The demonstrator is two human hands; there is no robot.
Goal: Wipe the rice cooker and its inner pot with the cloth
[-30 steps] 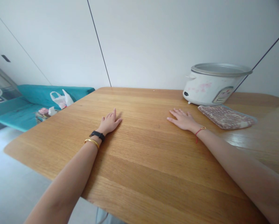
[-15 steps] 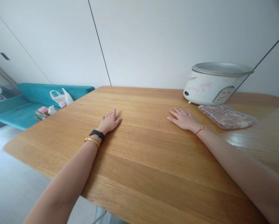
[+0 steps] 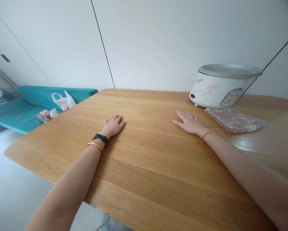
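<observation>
My left hand (image 3: pixel 113 126) lies palm down on the oak-coloured wooden table (image 3: pixel 153 160), holding nothing. A black wristband (image 3: pixel 100 138) and a gold bangle (image 3: pixel 95 146) circle that wrist. My right hand (image 3: pixel 189 124) rests flat with its fingers spread, a red string bracelet (image 3: pixel 206 134) on its wrist. Nearest to it are a quilted pink-patterned cloth mat (image 3: pixel 234 120) and a white rice cooker (image 3: pixel 219 91) with faded pink flowers and a metal rim. Neither hand touches either object.
Beyond the table's left edge stands a teal padded bench (image 3: pixel 45 96) with a white plastic bag (image 3: pixel 62 101) and small pink-and-white items on it. White wall panels rise behind the table. A grey floor (image 3: pixel 14 179) shows below the left side.
My left hand's fingers have drawn in slightly and lie lower on the table. My right hand's fingers have shifted a little. The view has moved slightly; the objects have not.
</observation>
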